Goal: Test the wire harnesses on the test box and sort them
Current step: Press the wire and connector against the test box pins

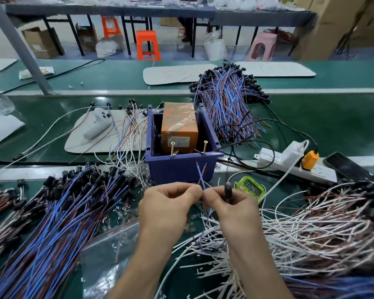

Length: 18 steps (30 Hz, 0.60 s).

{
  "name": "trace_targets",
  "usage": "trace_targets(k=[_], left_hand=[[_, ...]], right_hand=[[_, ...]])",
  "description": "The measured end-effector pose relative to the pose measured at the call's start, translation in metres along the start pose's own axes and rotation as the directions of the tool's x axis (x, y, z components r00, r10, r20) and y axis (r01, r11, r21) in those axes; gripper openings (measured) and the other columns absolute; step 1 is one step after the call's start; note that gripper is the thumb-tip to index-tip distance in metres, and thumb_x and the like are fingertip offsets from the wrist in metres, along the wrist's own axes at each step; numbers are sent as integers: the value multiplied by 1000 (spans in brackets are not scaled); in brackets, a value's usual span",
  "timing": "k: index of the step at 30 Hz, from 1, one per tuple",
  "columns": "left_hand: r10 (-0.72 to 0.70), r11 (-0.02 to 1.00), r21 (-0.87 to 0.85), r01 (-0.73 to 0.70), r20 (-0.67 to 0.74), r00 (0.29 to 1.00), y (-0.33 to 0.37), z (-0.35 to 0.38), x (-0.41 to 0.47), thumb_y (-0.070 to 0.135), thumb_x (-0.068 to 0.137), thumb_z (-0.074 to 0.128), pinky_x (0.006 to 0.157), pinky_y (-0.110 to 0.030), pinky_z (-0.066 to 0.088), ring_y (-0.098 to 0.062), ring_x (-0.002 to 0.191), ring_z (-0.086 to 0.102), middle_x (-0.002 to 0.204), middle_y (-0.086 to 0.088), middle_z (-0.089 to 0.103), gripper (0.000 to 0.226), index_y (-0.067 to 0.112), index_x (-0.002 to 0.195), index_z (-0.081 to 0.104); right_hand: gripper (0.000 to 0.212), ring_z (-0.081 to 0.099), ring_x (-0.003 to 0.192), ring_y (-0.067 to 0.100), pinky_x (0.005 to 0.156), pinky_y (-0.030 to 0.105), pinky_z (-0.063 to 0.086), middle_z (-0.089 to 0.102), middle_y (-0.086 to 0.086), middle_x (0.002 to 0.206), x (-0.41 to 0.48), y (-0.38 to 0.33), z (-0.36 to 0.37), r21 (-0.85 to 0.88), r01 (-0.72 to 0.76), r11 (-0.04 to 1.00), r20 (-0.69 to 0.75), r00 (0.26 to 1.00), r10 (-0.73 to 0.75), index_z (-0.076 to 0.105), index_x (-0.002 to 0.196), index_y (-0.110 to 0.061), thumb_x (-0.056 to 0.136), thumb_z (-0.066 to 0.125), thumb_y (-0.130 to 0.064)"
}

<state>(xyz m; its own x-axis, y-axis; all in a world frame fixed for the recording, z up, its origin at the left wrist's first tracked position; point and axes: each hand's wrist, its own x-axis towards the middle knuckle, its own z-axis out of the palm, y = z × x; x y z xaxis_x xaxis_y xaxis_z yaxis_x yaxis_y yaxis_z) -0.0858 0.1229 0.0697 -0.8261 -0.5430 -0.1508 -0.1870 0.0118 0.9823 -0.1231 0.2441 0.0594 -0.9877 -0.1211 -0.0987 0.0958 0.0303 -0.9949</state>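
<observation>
Left hand point(166, 200), right hand point(229, 203) close together, fingers curled, pinching wire harness point(200, 176).

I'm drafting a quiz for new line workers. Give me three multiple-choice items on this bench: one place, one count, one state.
1. Where is the green timer?
A. on the power strip
B. on the orange block
C. just beyond the right hand

2. How many brass screws stand on the blue box's front wall?
A. one
B. two
C. four

3. The held harness's bare ends are:
A. in the air, short of the screws
B. touching the screws
C. lying on the belt

Answers:
1 C, it shows past that hand's knuckles.
2 B, two heads rise above the wall.
3 A, the left hand and right hand hold them below the rim.
</observation>
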Motion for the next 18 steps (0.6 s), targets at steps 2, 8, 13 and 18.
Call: trace_targets(k=[2,8,13,18], left_hand=[[-45,993,-107,49,42,998,2,-1,-1,19,76,87,65,-29,56,-8,64,71,72,1,78,12,31,77,84],[-54,982,-158,107,307,950,13,-8,-5,16,76,84,48,-22,39,-15,49,51,53,-1,59,8,18,70,80],[-11,982,-177,60,261,965,13,0,-15,4,90,70,41,-17,45,-16,44,62,55,-5,66,38,25,58,75],[51,981,-194,12,315,948,10,8,-29,2,90,70,45,-20,52,-20,49,69,60,-11,71,31,19,64,78]], right_hand=[[19,66,64,6,62,17,52,73,-2,65,-3,-5,-8,-96,22,995,86,996,-14,79,70,-26,87,79,-19],[19,49,47,1,50,13,40,71,-1,65,-20,-27,-41,-23,-45,999,199,979,48,81,76,-17,92,72,-20],[30,23,50,11,49,22,31,64,11,74,-38,-34,-133,394,-103,913,-2,994,113,80,95,-3,96,57,-22],[35,30,47,10,53,23,36,55,5,74,-60,-37,-231,644,66,762,-213,972,96,77,102,-2,81,49,-11]])
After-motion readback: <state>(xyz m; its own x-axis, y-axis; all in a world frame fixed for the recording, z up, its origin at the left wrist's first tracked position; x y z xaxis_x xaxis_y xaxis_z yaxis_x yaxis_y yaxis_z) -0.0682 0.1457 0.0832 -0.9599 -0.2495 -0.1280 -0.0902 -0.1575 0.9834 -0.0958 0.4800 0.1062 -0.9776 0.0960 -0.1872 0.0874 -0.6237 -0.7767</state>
